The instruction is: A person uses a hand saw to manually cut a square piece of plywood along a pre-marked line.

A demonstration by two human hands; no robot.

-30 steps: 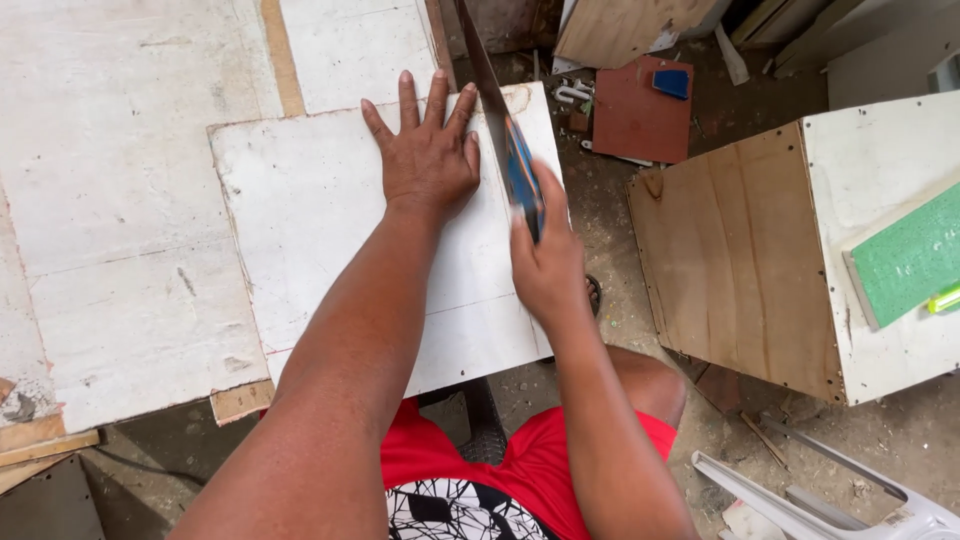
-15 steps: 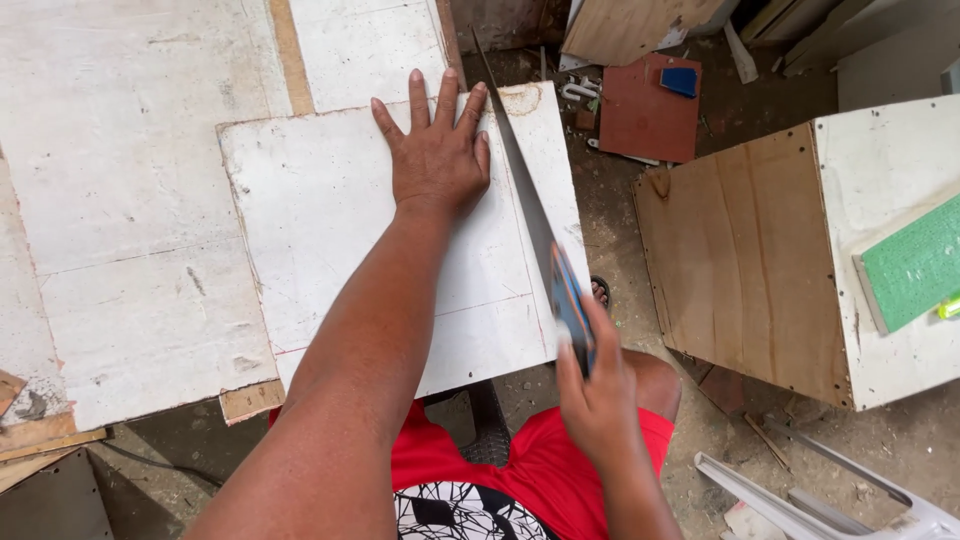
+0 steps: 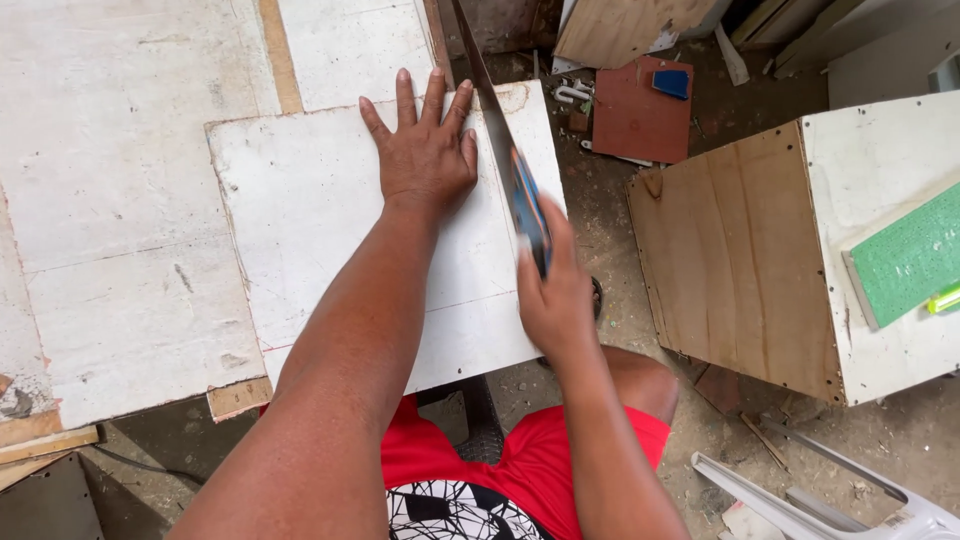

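A white-painted board (image 3: 310, 210) lies on a larger white work surface (image 3: 110, 200). My left hand (image 3: 425, 150) is pressed flat on the board, fingers spread, near its far right part. My right hand (image 3: 555, 295) grips the blue handle of a handsaw (image 3: 500, 140). The saw's long blade runs away from me along the board's right side, just right of my left thumb.
A plywood box (image 3: 740, 260) with white sides stands to the right, with a green pad (image 3: 915, 255) on top. A red-brown panel (image 3: 640, 115) and scraps lie on the dirt floor behind. A white plastic chair part (image 3: 800, 495) is at lower right.
The saw has gone back and forth: my right hand pulled it toward me half a second ago and has now pushed it forward again. My left hand stays flat on the board.
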